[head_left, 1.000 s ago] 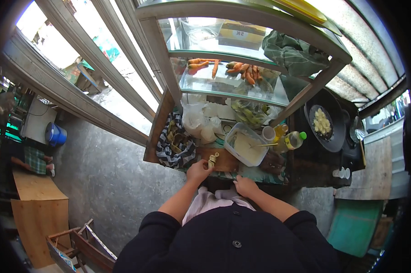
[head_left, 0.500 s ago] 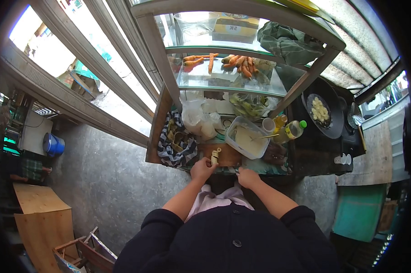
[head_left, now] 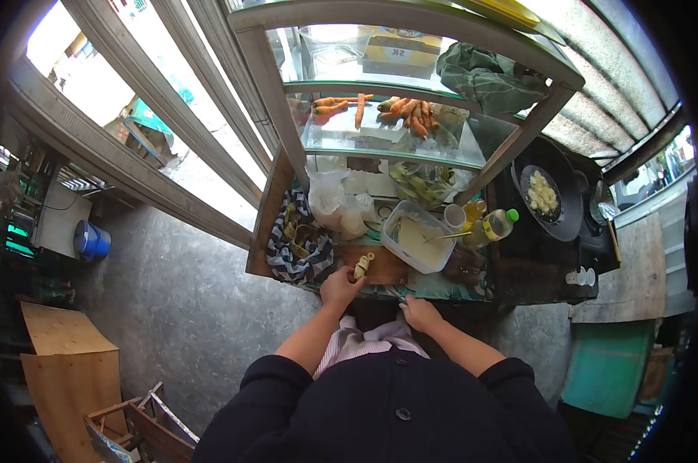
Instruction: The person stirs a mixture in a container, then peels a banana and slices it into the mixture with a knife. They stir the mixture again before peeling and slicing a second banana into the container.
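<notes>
A peeled banana (head_left: pixel 361 267), cut into slices at its far end, lies on the brown wooden cutting board (head_left: pixel 390 270). My left hand (head_left: pixel 340 288) holds its near end, fingers closed round it. By the counter's front edge, my right hand (head_left: pixel 421 315) is closed on a knife (head_left: pixel 398 294), of which only a short bit of blade shows. Just beyond the board stands a clear plastic tub (head_left: pixel 422 241) of pale batter, with a spoon (head_left: pixel 457 234) leaning over its rim. A checked cloth (head_left: pixel 301 265) is bunched left of the board.
At right, a black wok (head_left: pixel 556 202) holds pale frying pieces. Bottles, including a green-capped one (head_left: pixel 497 226), stand beside the tub. White plastic bags (head_left: pixel 337 202) sit behind the board. A glass-shelved case with carrots (head_left: pixel 417 116) rises over the counter.
The banana has tilted to the right on the board, still held by my left hand. My right hand has dropped slightly toward me with the knife.
</notes>
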The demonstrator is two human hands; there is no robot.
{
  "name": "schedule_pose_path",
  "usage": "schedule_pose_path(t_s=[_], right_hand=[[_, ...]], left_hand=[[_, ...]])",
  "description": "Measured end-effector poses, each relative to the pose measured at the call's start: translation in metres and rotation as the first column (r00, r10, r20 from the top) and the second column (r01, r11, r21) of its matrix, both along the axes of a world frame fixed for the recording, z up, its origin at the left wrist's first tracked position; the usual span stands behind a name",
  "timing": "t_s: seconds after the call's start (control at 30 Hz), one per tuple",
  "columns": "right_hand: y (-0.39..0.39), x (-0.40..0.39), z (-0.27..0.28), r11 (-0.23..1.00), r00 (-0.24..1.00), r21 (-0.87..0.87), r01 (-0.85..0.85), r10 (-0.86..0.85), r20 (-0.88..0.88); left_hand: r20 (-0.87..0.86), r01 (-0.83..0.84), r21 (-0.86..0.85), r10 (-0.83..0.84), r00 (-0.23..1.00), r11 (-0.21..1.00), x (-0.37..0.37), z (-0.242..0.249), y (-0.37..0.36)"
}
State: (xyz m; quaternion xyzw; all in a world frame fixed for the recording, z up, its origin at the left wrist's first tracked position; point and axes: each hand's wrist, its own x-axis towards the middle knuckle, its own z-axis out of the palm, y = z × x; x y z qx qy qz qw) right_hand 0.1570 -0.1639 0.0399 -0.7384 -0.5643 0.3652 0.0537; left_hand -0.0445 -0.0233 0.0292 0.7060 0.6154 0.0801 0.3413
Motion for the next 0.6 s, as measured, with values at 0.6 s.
schedule_pose_path(t_s=[0.6], right_hand=[[0.011,-0.010,-0.013,0.998,0.999,-0.054,0.021,-0.019,0.036]], left_hand=[[0.008,0.001,0.036,-0.001,1.000,0.999,0.000,-0.007,0.000]])
